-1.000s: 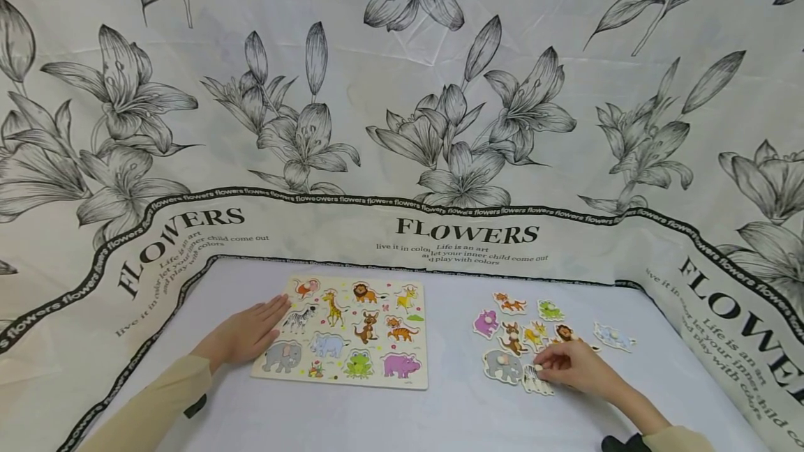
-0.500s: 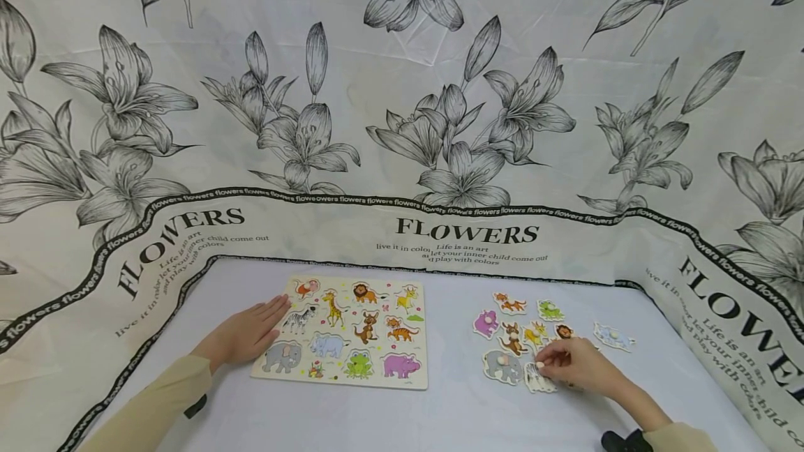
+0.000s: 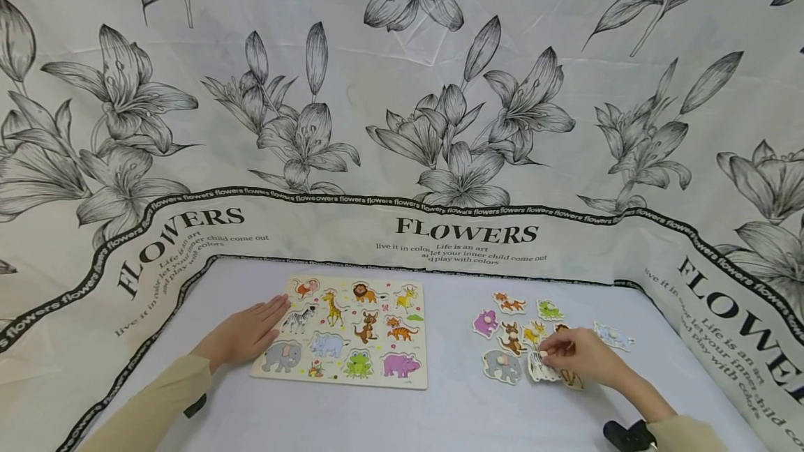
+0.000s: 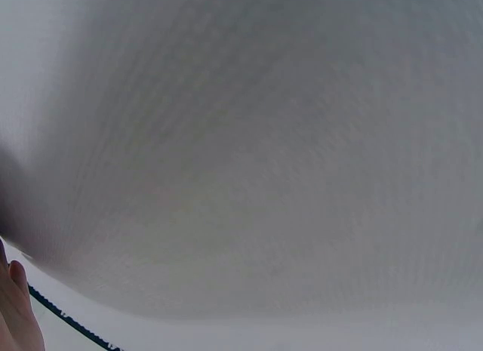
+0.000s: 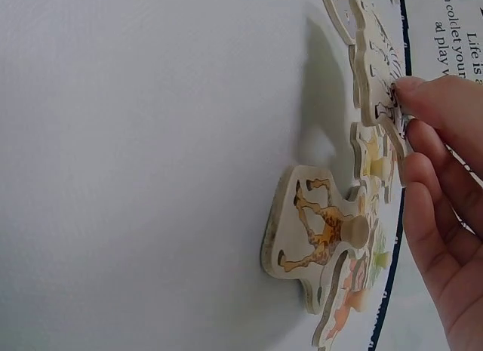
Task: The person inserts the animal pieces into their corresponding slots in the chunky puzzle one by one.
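Head cam: R grip, pinching zebra pc, partly hides giraffe pc.

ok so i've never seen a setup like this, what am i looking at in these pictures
There is no machine here, just a person's bare left hand and right hand. The wide picture comes from a camera on the head, the other two from one on each wrist; the left wrist's shows mostly a pale blur. On the white surface lie an animal puzzle board and loose animal pieces. The left hand rests at the board's left edge, while the right hand pinches the zebra piece.
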A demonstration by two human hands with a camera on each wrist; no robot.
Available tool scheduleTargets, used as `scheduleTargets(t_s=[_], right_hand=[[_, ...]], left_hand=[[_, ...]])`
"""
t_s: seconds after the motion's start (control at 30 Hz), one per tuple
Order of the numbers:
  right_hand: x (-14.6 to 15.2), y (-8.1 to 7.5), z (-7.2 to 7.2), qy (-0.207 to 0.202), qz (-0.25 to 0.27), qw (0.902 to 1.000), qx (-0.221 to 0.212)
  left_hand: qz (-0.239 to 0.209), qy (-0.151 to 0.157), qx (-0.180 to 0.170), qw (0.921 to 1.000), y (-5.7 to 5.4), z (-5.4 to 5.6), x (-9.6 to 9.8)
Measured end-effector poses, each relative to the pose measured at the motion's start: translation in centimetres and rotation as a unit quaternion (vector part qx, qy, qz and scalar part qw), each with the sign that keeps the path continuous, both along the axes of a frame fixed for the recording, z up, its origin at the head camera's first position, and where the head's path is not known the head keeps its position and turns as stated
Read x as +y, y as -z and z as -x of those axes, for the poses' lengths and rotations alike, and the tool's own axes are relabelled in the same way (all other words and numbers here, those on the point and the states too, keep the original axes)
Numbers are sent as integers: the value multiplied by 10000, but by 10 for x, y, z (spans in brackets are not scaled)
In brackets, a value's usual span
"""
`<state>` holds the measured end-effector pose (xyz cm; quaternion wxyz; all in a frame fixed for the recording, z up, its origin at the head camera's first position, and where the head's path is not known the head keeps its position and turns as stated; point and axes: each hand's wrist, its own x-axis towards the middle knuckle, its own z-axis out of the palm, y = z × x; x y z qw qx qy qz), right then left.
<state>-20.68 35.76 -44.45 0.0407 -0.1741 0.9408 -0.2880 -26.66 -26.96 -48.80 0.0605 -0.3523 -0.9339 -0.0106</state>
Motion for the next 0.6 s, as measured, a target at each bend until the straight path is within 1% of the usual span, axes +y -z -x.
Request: scheduleTargets(t_s=[0.1, 0.23, 0.4, 0.47, 0.6], right_hand=[[-4, -4, 1, 118, 64, 9999, 19], [-10, -9, 1, 203, 67, 9997, 142], [-18, -11, 4, 300, 44, 9989, 352], [-21, -12, 6, 297, 93, 9986, 424], [-27, -13, 10, 224, 206, 9980, 550]], left_hand=[[71, -57, -200, 9998, -6, -3, 2], [50, -34, -165, 9998, -4, -3, 2], [-39, 29, -31, 10000, -4, -3, 2], [-61, 57, 13, 10000, -4, -4, 2], [-41, 72, -32, 10000, -5, -3, 2]])
